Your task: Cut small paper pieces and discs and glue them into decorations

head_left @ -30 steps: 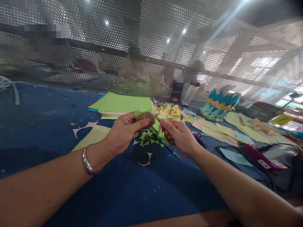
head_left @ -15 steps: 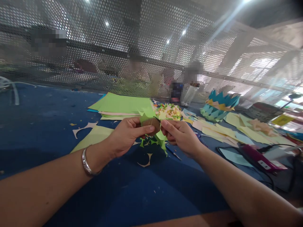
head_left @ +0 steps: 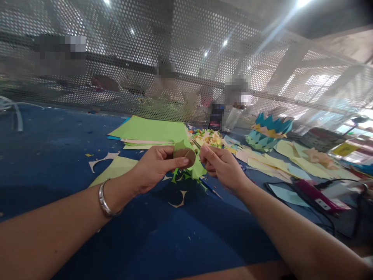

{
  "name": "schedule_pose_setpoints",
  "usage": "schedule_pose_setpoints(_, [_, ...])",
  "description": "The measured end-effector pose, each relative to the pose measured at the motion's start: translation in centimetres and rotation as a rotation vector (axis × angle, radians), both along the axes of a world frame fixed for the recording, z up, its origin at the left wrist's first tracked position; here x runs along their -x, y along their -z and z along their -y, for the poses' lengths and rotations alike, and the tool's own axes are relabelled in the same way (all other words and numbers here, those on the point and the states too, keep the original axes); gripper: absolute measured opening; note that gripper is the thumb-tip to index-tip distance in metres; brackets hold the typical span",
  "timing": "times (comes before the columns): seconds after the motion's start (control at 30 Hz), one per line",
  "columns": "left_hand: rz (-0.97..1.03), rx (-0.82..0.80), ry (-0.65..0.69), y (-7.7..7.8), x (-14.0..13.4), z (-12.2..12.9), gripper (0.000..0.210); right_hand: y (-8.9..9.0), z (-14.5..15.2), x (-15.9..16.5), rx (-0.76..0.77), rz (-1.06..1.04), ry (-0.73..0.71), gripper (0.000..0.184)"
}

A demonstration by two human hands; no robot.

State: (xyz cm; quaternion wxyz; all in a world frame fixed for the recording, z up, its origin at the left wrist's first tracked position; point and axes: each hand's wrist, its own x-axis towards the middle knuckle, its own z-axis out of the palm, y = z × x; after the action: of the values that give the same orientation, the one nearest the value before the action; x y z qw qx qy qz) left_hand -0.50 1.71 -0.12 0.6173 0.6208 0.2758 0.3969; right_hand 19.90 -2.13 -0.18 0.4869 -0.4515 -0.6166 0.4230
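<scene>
My left hand (head_left: 160, 165) pinches a round brown cardboard disc (head_left: 184, 158) together with a piece of green paper (head_left: 181, 146), thumb on the disc's face. More green paper (head_left: 197, 168) hangs beyond the disc's right side. Just right of it, my right hand (head_left: 217, 163) is closed round a thin pointed tool (head_left: 196, 144). Only its narrow tip shows past the thumb, angled up to the left near the green paper; the fingers hide the rest. Beneath the hands lie green paper scraps (head_left: 175, 177) and a blue pen-like tool (head_left: 212, 189).
Behind my left hand is a stack of green sheets (head_left: 157, 129). A heap of curled cuttings (head_left: 208, 138) lies beyond the hands. To the right are a zigzag-edged paper basket (head_left: 269, 132), loose pale paper (head_left: 269, 163) and a magenta power strip (head_left: 317, 196) with cables. A perforated screen (head_left: 192, 42) stands behind.
My right hand has shifted slightly away from the disc, and its tool's tip now shows apart from the disc. The disc and green paper have turned a little in my left hand.
</scene>
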Motion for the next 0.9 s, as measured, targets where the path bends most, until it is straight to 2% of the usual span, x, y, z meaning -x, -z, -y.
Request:
schedule_pose_setpoints(0.13, [-0.007, -0.05, 0.041, -0.1, -0.1, 0.3, 0.027, 0.0, 0.1, 0.1, -0.054, 0.015, 0.026, 0.051])
schedule_pose_setpoints(0.3, [-0.025, -0.075, 0.056, -0.2, -0.2, 0.7, 0.033, -0.1, 0.5, 0.2, -0.161, 0.159, 0.021, 0.04])
schedule_pose_setpoints(0.47, [0.102, -0.018, -0.002, -0.2, -0.7, 1.6, 0.018, -0.6, 0.8, 0.8, -0.203, 0.078, 0.03, 0.041])
schedule_pose_setpoints(0.6, [0.1, 0.017, 0.012, -0.2, -0.8, 1.8, 0.018, -0.5, 0.7, 0.7, -0.235, 0.079, 0.036, 0.04])
schedule_pose_setpoints(0.77, [0.003, -0.111, -0.062, -0.4, -0.4, 1.3, 0.023, -0.1, 0.5, 0.0, -0.194, 0.046, -0.018, 0.044])
schedule_pose_setpoints(0.9, [0.008, -0.196, -0.127, -0.7, -0.3, 1.5, 0.023, 0.1, 0.5, -0.3, -0.181, 0.08, -0.02, 0.045])
